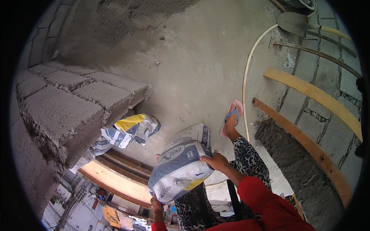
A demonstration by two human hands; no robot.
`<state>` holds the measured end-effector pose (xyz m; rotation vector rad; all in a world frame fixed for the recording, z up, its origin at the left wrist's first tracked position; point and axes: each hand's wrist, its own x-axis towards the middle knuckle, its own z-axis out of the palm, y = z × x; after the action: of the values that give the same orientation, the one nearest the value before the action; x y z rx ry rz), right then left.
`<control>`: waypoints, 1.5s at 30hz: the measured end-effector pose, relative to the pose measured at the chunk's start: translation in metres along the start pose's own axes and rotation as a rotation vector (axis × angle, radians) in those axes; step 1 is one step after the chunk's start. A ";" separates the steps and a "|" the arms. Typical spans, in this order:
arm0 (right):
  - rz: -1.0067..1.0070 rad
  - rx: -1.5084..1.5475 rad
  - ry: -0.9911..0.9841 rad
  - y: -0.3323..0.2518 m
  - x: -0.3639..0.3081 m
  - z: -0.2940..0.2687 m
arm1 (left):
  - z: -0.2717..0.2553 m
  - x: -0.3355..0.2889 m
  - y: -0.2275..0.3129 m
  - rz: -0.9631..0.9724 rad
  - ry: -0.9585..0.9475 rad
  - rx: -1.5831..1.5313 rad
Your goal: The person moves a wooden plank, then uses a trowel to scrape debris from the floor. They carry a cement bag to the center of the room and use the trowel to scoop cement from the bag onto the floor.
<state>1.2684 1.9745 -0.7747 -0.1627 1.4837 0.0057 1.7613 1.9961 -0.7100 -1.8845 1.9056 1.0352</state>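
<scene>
A person's right hand [216, 161] clamps the right edge of a plump white, grey-blue and yellow printed sack [181, 159]; the left hand [157, 206] grips its near left corner, fingers partly hidden. The work appears partway: the sack is taken up and looks full, not yet put down, with no opening or spill in sight. The right forearm, in a red sleeve [256, 192], angles in from the lower right; the left wrist stands lower, at the lower edge. The sack hangs tilted before leopard-print trousers [250, 158]; whether it leans on a leg cannot be told. A pink flip-flop with blue straps [231, 113] stands near a cream hose [244, 88]. To the left, a crumpled sack of similar colours [137, 126] lies beside a rough grey block wall [65, 115]; beyond, loose grey material [127, 23] covers the concrete floor [196, 77].
</scene>
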 end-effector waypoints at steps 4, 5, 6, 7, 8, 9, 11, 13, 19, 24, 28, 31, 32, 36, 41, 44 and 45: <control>-0.021 0.329 -0.034 0.059 -0.001 -0.016 | -0.033 0.039 0.088 -0.919 0.116 -0.797; -0.050 0.440 -0.043 0.076 -0.003 -0.017 | -0.037 0.065 0.117 -0.791 0.176 -0.636; -0.025 0.551 0.000 0.090 -0.008 -0.017 | -0.049 0.084 0.149 -0.696 0.113 -0.540; -0.028 0.675 0.022 0.101 -0.011 -0.017 | -0.061 0.103 0.183 -0.598 0.063 -0.445; -0.036 0.806 0.077 0.105 -0.011 -0.019 | -0.081 0.132 0.214 -0.522 -0.136 -0.396; 0.037 0.963 0.062 0.104 -0.009 -0.026 | -0.085 0.161 0.249 -0.425 -0.149 -0.311; 0.148 1.174 0.101 0.087 0.000 -0.052 | -0.087 0.218 0.316 -0.169 -0.083 -0.252; 0.097 1.406 0.196 0.050 0.019 -0.101 | -0.090 0.290 0.382 -0.263 -0.205 -0.306; -0.691 1.320 0.216 0.003 -0.020 -0.301 | -0.115 0.364 0.544 0.394 -0.193 -0.180; -0.628 0.888 0.498 0.055 -0.112 -0.314 | -0.116 0.261 0.556 0.435 -0.359 -0.271; -0.252 0.904 0.601 0.162 -0.124 -0.223 | -0.096 0.170 0.478 0.447 -0.600 -0.022; -0.140 0.777 0.723 0.257 -0.117 -0.108 | -0.100 0.119 0.395 0.326 -0.789 0.038; -0.101 0.789 0.738 0.288 -0.121 -0.064 | -0.107 0.107 0.367 0.396 -0.830 -0.044; -0.082 0.598 0.644 0.365 -0.144 0.090 | -0.126 0.087 0.278 0.246 -0.776 0.146; 0.069 0.294 0.220 0.354 -0.149 0.122 | -0.158 0.127 0.283 -0.119 -0.767 -0.020; -0.220 0.008 0.362 0.281 -0.108 0.017 | -0.160 0.154 0.363 -0.257 -0.675 -0.283; -0.314 0.044 0.534 0.251 -0.098 -0.037 | -0.158 0.156 0.398 -0.253 -0.651 -0.340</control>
<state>1.1975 2.2282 -0.7071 -0.3813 1.9727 -0.3474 1.4101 1.7360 -0.5802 -1.5954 1.1507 1.6961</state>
